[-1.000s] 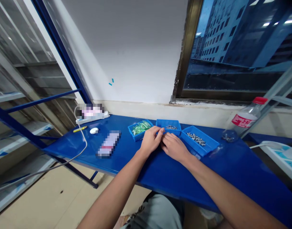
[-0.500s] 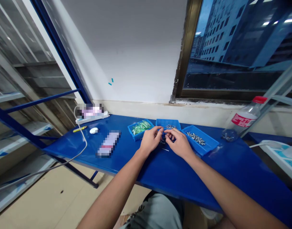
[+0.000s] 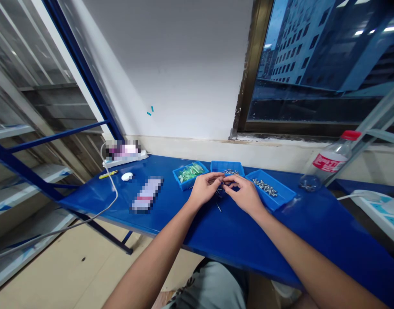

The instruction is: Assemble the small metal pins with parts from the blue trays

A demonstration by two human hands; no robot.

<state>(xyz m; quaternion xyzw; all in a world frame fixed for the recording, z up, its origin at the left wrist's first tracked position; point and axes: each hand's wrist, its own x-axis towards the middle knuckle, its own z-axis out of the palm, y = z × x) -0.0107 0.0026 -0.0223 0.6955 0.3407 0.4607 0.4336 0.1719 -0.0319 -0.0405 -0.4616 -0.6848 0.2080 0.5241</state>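
Note:
My left hand [image 3: 203, 189] and my right hand [image 3: 243, 194] meet over the blue table [image 3: 235, 227], just in front of the middle blue tray [image 3: 227, 168]. Both pinch small metal parts between thumb and fingers, fingertips almost touching. A thin metal pin [image 3: 219, 207] lies on the table below the hands. The left blue tray [image 3: 188, 173] holds green parts. The right blue tray [image 3: 268, 187] holds several grey metal pieces.
A plastic bottle [image 3: 327, 163] with a red cap leans at the right. A white power strip [image 3: 124, 156], a white cable [image 3: 111, 182], a yellow pen [image 3: 107, 174], a small white object [image 3: 126, 176] and a blurred box [image 3: 146, 195] lie at the left. Shelving stands on both sides.
Both hands rose a little off the table and drew together into a pinch in front of the middle tray. A small pin now shows on the table beneath them.

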